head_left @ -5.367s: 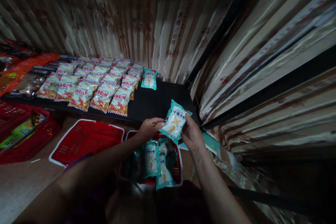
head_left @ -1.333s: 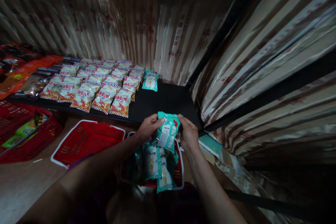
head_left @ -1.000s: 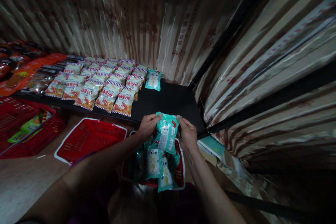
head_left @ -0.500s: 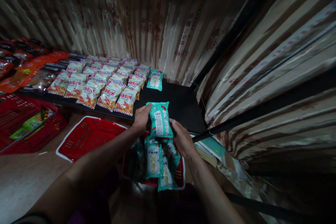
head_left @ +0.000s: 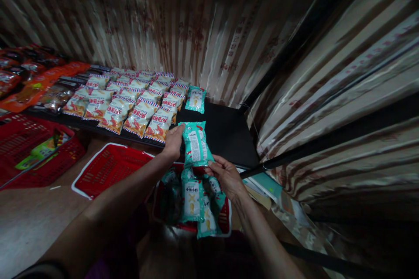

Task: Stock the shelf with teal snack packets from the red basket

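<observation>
A teal snack bag hangs over the shelf's front edge, its side with a white text panel facing up. My left hand grips its upper left corner. At the lower right corner, my right hand pinches the bag between thumb and fingers. Below is a red basket with a white rim, holding several like teal bags. Another teal bag lies at the back of the black shelf, beside rows of white snack bags with striped ends.
Orange and dark packets fill the shelf's left end. On the floor stand a red basket and, further left, another red basket with green packets inside. A striped curtain hangs behind; a black metal bar runs at right.
The held bag has moved slightly up and left, tilting a little. My right hand has shifted left and now grips its lower right corner.
</observation>
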`<state>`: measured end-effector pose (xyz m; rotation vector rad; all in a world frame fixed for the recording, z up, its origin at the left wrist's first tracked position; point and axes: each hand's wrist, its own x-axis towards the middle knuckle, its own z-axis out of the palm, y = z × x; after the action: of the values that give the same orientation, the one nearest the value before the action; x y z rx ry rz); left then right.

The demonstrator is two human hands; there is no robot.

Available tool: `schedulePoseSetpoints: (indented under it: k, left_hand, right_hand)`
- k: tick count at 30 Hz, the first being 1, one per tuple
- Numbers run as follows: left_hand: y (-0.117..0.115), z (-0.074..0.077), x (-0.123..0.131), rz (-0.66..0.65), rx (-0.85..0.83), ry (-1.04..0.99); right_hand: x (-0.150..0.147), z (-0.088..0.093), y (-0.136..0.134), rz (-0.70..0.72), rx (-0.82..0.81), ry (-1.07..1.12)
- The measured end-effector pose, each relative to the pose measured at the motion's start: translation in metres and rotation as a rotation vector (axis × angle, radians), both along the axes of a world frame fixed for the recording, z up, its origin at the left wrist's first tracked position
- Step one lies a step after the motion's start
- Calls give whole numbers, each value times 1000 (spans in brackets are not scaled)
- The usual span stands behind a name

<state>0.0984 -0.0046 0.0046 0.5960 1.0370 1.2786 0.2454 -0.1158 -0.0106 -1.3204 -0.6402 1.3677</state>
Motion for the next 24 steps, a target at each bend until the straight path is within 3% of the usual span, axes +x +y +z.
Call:
schedulePoseSetpoints:
  k: [8,16,24]
  left_hand:
    - [-4,-1,2,-79,73,14]
    - [-27,1,12,-307,176,191]
    - [-35,10,8,-588,100,214]
  right_hand:
    - [4,9,-2,157,99,-50]
    - [-9,16,6,61,124,103]
    - [2,11,17,-228,139,173]
